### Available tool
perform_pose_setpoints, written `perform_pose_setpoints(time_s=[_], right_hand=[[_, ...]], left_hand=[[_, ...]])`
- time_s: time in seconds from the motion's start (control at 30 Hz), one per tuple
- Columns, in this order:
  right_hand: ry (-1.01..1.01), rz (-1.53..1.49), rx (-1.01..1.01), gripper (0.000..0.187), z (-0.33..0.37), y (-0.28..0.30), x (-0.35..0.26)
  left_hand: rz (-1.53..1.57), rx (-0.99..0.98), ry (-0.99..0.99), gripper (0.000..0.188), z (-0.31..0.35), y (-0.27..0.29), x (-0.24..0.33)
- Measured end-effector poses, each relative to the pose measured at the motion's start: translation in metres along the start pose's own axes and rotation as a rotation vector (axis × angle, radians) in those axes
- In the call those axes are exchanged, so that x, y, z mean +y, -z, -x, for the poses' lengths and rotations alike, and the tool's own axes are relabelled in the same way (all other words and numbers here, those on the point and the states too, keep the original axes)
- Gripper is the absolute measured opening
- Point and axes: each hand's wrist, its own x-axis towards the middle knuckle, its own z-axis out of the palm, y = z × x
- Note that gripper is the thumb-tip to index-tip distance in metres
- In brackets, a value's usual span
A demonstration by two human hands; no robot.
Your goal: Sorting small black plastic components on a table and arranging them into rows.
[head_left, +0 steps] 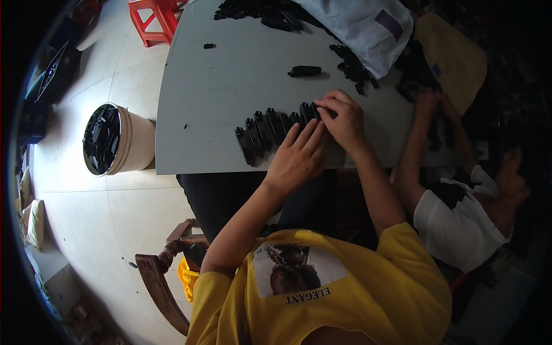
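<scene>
A row of several black, elongated plastic pieces (259, 135) stands side by side near the table's front edge. My left hand (299, 158) lies against the row's right part, fingers stretched out and touching the pieces. At the right end, my right hand (345, 118) has thumb and fingertips pinched on a black plastic piece (315, 110), which they partly cover. Beyond the row, a single similar black piece (305, 71) lies on its side. What the pieces belong to cannot be made out.
The grey table (230, 75) bears heaps of black parts (352, 66) and a white bag (368, 34). To the right a co-worker's hands (432, 103) handle dark parts. A bucket of black pieces (104, 138), a red stool (158, 23) and a wooden chair (164, 276) are left.
</scene>
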Motion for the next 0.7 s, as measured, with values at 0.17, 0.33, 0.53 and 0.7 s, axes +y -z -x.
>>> perform_pose_setpoints(time_s=[0.17, 0.33, 0.53, 0.7], right_hand=[[0.039, 0.09, -0.091, 0.012, -0.009, 0.013, -0.012], [0.162, 0.415, -0.359, 0.011, -0.012, 0.016, -0.018], [0.122, 0.229, -0.281, 0.013, -0.068, 0.01, -0.007], [0.037, 0.199, -0.145, 0.023, -0.081, -0.024, 0.013]], left_hand=[[0.0, -0.007, -0.007, 0.048, 0.001, -0.003, -0.003], [0.004, -0.004, -0.008, 0.043, -0.001, -0.003, -0.002], [-0.035, -0.042, -0.005, 0.053, 0.0, -0.001, -0.003], [-0.021, 0.005, -0.018, 0.052, 0.0, -0.003, -0.001]])
